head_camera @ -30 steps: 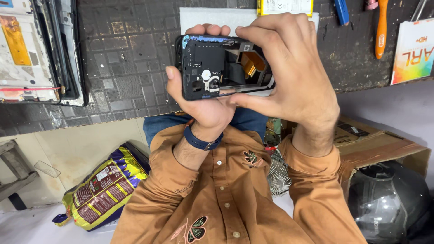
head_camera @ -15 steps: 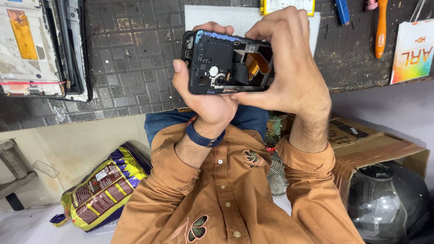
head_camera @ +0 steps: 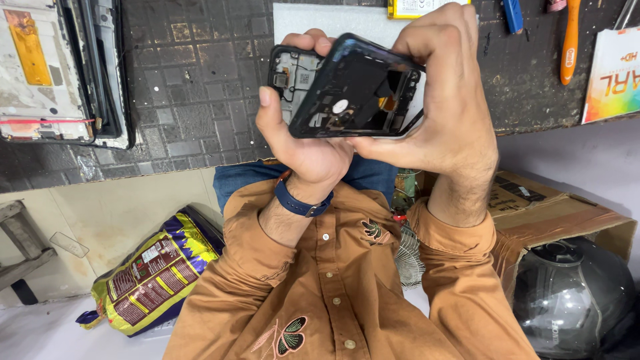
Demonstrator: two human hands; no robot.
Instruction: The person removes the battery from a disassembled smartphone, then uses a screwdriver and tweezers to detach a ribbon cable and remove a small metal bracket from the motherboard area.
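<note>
Both of your hands have a closed grip on the opened phone [head_camera: 347,90], which is held up in front of the dark tiled table [head_camera: 193,100]. Your left hand [head_camera: 303,143] cups the phone from below and from its left edge, thumb lying along that edge and fingertips curled over the top. Your right hand [head_camera: 443,100] wraps the right end, fingers folded over the upper corner. A black back frame [head_camera: 360,73] stands tilted, lifted away from the phone body at its left side, where the inner boards and a camera module show beneath it. A blue band [head_camera: 300,201] sits on your left wrist, and both sleeves are orange-brown. On the table at far left lies a dismantled screen panel [head_camera: 50,73]; an orange-handled tool [head_camera: 570,40] lies at the upper right, beside a colourful box [head_camera: 613,73]. Below the table edge you can see a purple-and-yellow bag [head_camera: 153,270], a cardboard carton [head_camera: 553,213] and a dark helmet [head_camera: 573,300].
</note>
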